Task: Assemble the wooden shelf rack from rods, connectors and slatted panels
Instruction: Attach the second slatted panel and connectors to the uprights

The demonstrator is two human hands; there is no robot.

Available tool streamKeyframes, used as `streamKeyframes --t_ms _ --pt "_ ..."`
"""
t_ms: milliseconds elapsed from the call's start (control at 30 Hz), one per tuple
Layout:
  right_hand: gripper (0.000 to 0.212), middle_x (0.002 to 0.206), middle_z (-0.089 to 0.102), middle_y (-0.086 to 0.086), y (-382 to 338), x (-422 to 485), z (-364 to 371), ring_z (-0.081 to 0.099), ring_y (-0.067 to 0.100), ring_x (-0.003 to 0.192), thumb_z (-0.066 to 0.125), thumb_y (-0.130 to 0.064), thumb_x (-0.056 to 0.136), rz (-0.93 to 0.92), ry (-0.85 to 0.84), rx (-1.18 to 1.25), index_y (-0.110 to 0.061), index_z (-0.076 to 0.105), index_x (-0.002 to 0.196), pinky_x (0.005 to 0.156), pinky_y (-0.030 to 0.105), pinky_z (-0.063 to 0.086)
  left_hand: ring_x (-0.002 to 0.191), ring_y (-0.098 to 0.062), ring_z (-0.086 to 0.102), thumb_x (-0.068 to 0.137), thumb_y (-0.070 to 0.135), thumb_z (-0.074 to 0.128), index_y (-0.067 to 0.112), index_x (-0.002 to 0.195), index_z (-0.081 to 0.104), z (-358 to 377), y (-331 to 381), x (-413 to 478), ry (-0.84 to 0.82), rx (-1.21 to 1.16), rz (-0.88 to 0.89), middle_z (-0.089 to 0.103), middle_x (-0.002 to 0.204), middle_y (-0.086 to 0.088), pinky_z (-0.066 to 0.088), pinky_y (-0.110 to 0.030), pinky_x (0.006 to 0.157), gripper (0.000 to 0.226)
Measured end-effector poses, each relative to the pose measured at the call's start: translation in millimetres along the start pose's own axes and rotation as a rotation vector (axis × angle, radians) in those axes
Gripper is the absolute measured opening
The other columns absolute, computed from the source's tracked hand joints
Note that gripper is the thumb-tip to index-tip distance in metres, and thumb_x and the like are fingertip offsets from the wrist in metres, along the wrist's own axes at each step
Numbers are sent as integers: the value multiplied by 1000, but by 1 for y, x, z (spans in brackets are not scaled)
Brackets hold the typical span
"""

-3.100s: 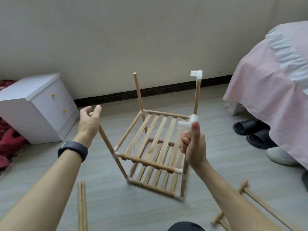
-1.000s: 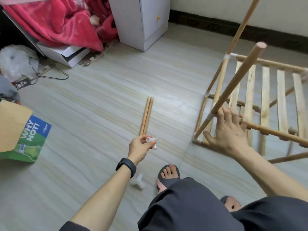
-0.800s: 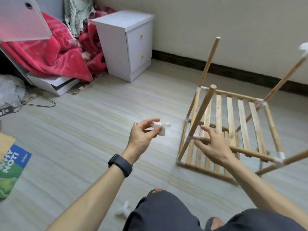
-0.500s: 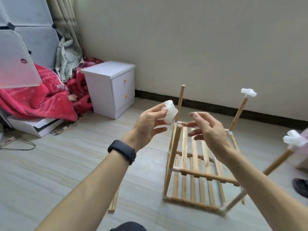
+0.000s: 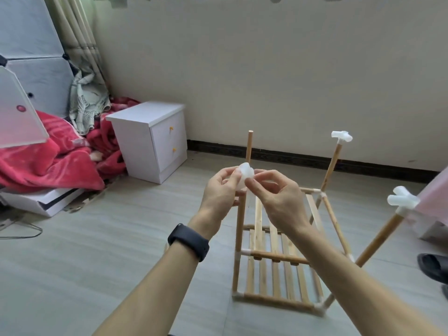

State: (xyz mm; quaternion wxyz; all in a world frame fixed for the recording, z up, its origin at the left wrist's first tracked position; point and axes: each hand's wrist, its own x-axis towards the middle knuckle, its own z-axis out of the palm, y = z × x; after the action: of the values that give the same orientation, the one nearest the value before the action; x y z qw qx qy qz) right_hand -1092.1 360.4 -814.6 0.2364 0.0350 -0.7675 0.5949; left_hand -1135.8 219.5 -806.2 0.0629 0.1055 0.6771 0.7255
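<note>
Looking at the rack (image 5: 274,257), I'd say it's past halfway. Two slatted panels (image 5: 275,280) are in, one above the other, and four rods stand up from the corners. The back right connector (image 5: 341,137) and the front right connector (image 5: 402,200) are already on. The back left rod (image 5: 249,146) is bare on top.

The loose connector (image 5: 247,172) is pinched from both sides, by the left hand (image 5: 220,192) and by the right hand (image 5: 278,197), fingertips and thumbs on it. It sits right over the front left rod (image 5: 240,229). Can't tell if it's seated, the hands hide that end.

Left to do, I guess: cap both left rods, then add whatever goes on top.

Rods are smooth round pale wood, slats thin flat strips, connectors stubby milky plastic with sockets.
</note>
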Motion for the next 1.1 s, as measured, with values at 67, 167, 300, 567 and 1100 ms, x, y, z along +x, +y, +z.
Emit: streamKeyframes --t_ms 67,167,300,567,1100 --pt "20 112 72 -3 3 2 1 73 10 91 74 -31 91 -104 77 -144 -14 71 101 80 25 61 89 -3 71 101 35 57 43 105 65 1 -2 1 17 54 102 74 97 14 54 -14 64 12" --pt "16 109 69 -1 6 5 0 66 7 92 72 -31 94 -233 104 -416 -15 70 97 79 27 59 98 5 65 97 32 65 39 110 70 -3 -6 1 32 139 223 72 104 21 52 -10 71 16" --pt "14 120 65 1 11 7 5 67 11 98 72 -29 94 -275 8 -445 -16 70 98 84 28 59 100 6 66 95 41 66 32 112 72 -8 -10 6 65 200 272 74 102 18 52 -11 78 21" --pt "37 117 69 5 16 18 -5 75 15 92 57 -28 103 194 -52 85 -19 56 139 80 30 62 102 -19 63 105 34 48 28 123 70 -6 -11 29 -29 98 31 73 110 -1 52 -38 93 28" --pt "18 103 74 5 28 8 -5 73 17 95 70 -17 95 170 -31 155 -12 68 112 82 26 59 125 -8 57 99 43 57 27 140 58 3 -36 28 -90 33 6 62 135 8 47 -31 105 44"
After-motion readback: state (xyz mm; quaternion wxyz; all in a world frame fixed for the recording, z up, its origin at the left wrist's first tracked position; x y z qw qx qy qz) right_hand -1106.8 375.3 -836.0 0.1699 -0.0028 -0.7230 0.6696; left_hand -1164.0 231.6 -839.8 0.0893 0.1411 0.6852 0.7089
